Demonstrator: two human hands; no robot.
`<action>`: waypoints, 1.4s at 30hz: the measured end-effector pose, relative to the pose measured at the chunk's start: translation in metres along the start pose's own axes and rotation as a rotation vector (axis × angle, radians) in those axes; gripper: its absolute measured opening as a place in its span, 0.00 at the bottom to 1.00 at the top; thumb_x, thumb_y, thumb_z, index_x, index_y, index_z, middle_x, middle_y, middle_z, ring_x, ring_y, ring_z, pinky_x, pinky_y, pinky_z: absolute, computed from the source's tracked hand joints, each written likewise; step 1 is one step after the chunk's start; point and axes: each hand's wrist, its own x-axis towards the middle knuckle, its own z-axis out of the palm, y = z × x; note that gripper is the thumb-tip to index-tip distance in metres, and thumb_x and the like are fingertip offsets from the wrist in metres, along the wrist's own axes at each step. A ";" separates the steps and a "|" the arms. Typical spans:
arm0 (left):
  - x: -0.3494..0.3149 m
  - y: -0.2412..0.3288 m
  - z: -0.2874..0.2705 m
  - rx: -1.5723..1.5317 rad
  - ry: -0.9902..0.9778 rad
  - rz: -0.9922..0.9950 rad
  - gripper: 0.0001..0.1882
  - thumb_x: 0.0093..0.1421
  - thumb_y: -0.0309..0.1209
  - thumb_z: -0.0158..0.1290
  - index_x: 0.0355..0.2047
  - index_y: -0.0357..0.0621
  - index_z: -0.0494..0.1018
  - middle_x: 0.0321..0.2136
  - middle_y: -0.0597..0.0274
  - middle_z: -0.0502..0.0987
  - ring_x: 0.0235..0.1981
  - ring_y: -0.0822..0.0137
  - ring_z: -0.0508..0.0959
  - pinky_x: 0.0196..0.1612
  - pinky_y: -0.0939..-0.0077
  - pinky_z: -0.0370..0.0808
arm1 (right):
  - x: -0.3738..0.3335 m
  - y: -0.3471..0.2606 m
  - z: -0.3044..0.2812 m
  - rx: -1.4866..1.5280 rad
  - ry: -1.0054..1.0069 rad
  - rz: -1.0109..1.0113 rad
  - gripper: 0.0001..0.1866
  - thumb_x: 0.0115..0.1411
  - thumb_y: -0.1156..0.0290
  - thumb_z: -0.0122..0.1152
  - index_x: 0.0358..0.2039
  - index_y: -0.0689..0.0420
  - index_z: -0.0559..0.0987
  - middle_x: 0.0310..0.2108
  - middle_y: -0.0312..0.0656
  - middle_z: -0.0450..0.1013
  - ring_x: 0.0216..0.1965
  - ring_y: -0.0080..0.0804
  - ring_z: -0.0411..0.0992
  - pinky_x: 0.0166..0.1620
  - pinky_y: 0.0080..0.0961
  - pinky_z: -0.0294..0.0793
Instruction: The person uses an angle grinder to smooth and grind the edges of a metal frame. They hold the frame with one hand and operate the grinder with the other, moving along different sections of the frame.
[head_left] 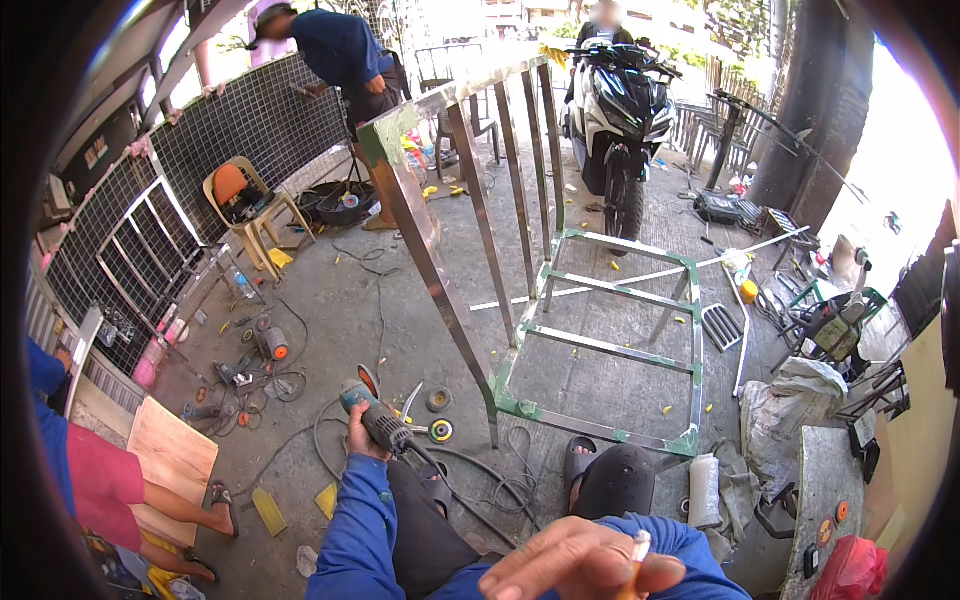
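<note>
Far left of the working area, the left hand is closed round the grinder; grip force cannot be told. The grinder's long axis slants from its head, up and left, away from the person, to its cable end, down and right. Just right of it lies a yellow disc. Further right, apart from the grinder, stands the frame. The right hand, raised nearest the viewer, has fingers loosely bent, pinching a cigarette.

an open-sided metal workshop (rather cluttered): metal frame, grinder, corded power tools, concrete floor
</note>
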 end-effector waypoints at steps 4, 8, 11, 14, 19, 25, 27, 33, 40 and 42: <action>-0.001 0.002 -0.001 -0.038 -0.026 0.002 0.24 0.53 0.41 0.57 0.44 0.38 0.66 0.33 0.52 0.75 0.33 0.56 0.79 0.38 0.57 0.80 | 0.011 -0.002 0.008 -0.055 -0.033 -0.028 0.35 0.63 0.52 0.40 0.70 0.47 0.55 0.65 0.52 0.61 0.38 0.51 0.80 0.36 0.42 0.83; -0.006 0.003 0.002 0.021 -0.029 0.023 0.24 0.53 0.40 0.57 0.44 0.38 0.66 0.34 0.52 0.75 0.33 0.56 0.79 0.39 0.56 0.80 | 0.021 0.002 0.006 -0.081 -0.109 -0.080 0.33 0.68 0.53 0.40 0.71 0.47 0.53 0.65 0.52 0.60 0.37 0.55 0.80 0.33 0.41 0.84; -0.009 0.004 0.004 0.014 -0.021 0.020 0.23 0.53 0.40 0.57 0.43 0.38 0.66 0.33 0.52 0.75 0.33 0.56 0.79 0.39 0.57 0.80 | 0.024 -0.005 -0.002 -0.093 -0.229 -0.001 0.32 0.69 0.51 0.39 0.70 0.48 0.54 0.66 0.53 0.59 0.38 0.57 0.79 0.34 0.44 0.84; -0.009 0.004 0.004 0.015 -0.004 0.023 0.23 0.53 0.40 0.57 0.43 0.38 0.66 0.33 0.52 0.75 0.33 0.56 0.79 0.39 0.57 0.80 | 0.022 -0.005 -0.004 -0.060 -0.240 0.028 0.32 0.70 0.49 0.39 0.70 0.48 0.56 0.66 0.54 0.58 0.40 0.60 0.78 0.36 0.46 0.83; -0.002 0.002 0.005 0.030 0.047 0.034 0.23 0.52 0.44 0.56 0.38 0.36 0.70 0.30 0.53 0.77 0.29 0.56 0.79 0.36 0.62 0.80 | 0.019 0.003 -0.004 -0.050 -0.252 -0.073 0.33 0.70 0.46 0.40 0.69 0.49 0.58 0.66 0.53 0.58 0.43 0.63 0.77 0.39 0.48 0.82; -0.005 0.001 0.008 0.063 0.032 0.036 0.23 0.52 0.44 0.56 0.38 0.37 0.69 0.30 0.53 0.76 0.30 0.56 0.79 0.37 0.62 0.80 | 0.018 0.001 -0.008 -0.018 -0.282 -0.065 0.33 0.70 0.46 0.41 0.69 0.50 0.57 0.67 0.53 0.57 0.46 0.63 0.75 0.40 0.49 0.82; -0.006 0.002 0.007 0.056 0.036 0.033 0.22 0.52 0.43 0.57 0.39 0.37 0.69 0.30 0.54 0.76 0.31 0.57 0.79 0.38 0.61 0.80 | 0.017 0.001 -0.011 -0.043 -0.284 -0.080 0.34 0.69 0.46 0.42 0.69 0.51 0.56 0.67 0.53 0.56 0.46 0.64 0.75 0.41 0.49 0.82; 0.001 0.009 0.000 0.065 -0.007 -0.006 0.21 0.54 0.46 0.56 0.35 0.40 0.71 0.29 0.55 0.77 0.30 0.57 0.79 0.36 0.63 0.80 | 0.010 -0.015 -0.055 -0.362 0.248 -0.218 0.36 0.64 0.50 0.54 0.65 0.61 0.61 0.55 0.65 0.65 0.42 0.55 0.77 0.41 0.42 0.81; 0.000 0.020 0.002 0.116 -0.005 -0.017 0.20 0.58 0.45 0.54 0.42 0.42 0.72 0.35 0.55 0.78 0.33 0.59 0.80 0.37 0.63 0.81 | -0.029 -0.169 -0.222 -1.514 0.813 -0.217 0.18 0.71 0.71 0.43 0.59 0.62 0.67 0.46 0.51 0.74 0.34 0.33 0.78 0.31 0.22 0.77; 0.000 0.020 0.005 0.122 -0.022 -0.027 0.21 0.58 0.45 0.55 0.44 0.43 0.72 0.36 0.55 0.79 0.34 0.59 0.81 0.37 0.64 0.82 | -0.058 -0.206 -0.260 -1.592 0.960 0.048 0.20 0.71 0.69 0.46 0.61 0.57 0.66 0.46 0.49 0.74 0.34 0.32 0.78 0.29 0.22 0.78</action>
